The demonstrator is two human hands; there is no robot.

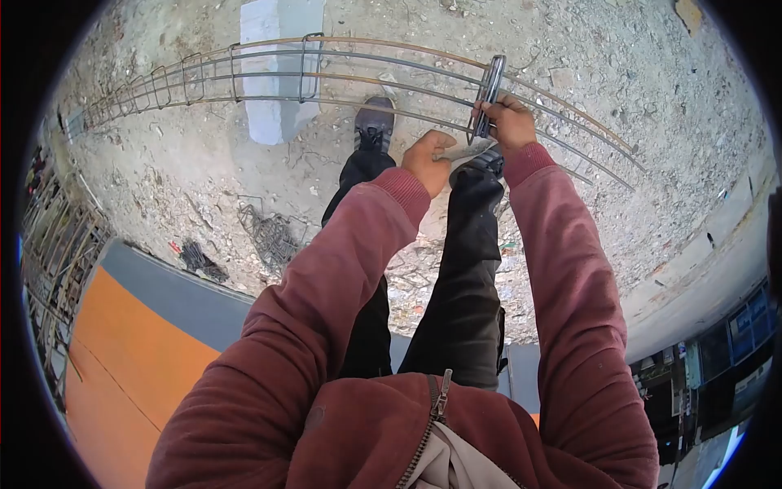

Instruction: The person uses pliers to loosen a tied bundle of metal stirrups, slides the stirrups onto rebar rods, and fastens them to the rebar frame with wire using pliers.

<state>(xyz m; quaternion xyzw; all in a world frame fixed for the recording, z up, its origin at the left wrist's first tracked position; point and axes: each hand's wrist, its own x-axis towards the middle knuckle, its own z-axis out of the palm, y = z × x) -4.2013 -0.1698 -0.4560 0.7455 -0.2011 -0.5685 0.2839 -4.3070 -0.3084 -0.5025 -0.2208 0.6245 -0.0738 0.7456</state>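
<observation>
Several long steel reinforcing bars (391, 84) run side by side across the ground in front of me. A tight bundle of rectangular steel stirrups (494, 75) stands around the bars at right. My right hand (513, 124) is closed on the near end of this bundle, thumb and fingers pinching it. Just left of it, my left hand (428, 161) has its fingers curled at the end of a flat grey piece (467, 151), whose kind I cannot make out. Further left, single stirrups (306, 67) sit spaced out along the bars.
My shoes (375, 122) stand on rubble-strewn ground, close to the bars. A tangle of thin wire (271, 236) lies behind at left, beside a smaller dark heap (202, 261). A pale slab (265, 122) lies under the bars. An orange and grey surface (138, 326) rises at lower left.
</observation>
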